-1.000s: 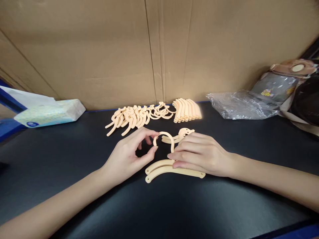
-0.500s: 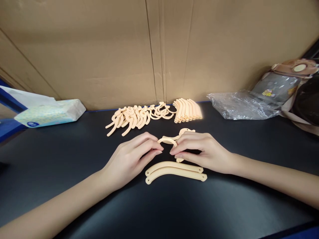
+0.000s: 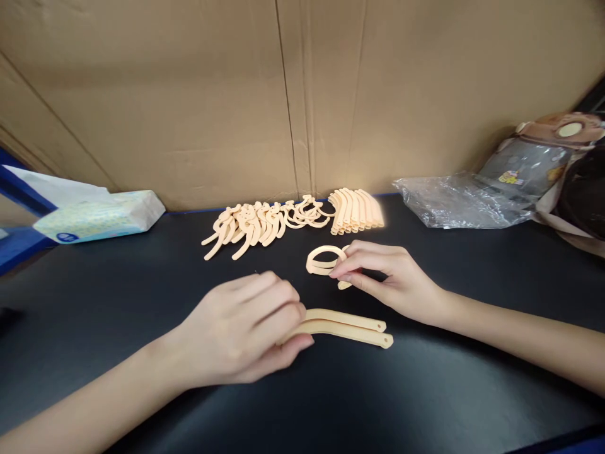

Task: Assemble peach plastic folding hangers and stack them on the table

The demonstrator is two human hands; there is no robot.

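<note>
- The black tabletop (image 3: 331, 403) stretches from the near edge of the scene to the far wall.
- On the near left, the left hand (image 3: 241, 331) has its fingers curled over the left ends of two curved bars; whether it grips them I cannot tell.
- The near bar (image 3: 352, 335) and the far bar (image 3: 340, 316) lie side by side on the tabletop, right ends uncovered.
- Farther and to the right, the right hand (image 3: 387, 274) pinches a hook piece (image 3: 310, 263) by its right side, fingertips and thumb closed on it.
- A pale piece (image 3: 324, 264) shows through the hook's opening, mostly hidden.
- Far left sits a tissue pack (image 3: 104, 217).
- Far centre, left to right: jointed pieces (image 3: 250, 224), loose hooks (image 3: 307, 213), stacked bars (image 3: 357, 211).
- Far right: a clear plastic bag (image 3: 458, 205) beside a bottle (image 3: 520, 161).
- Farthest stands a cardboard wall (image 3: 189, 94).
</note>
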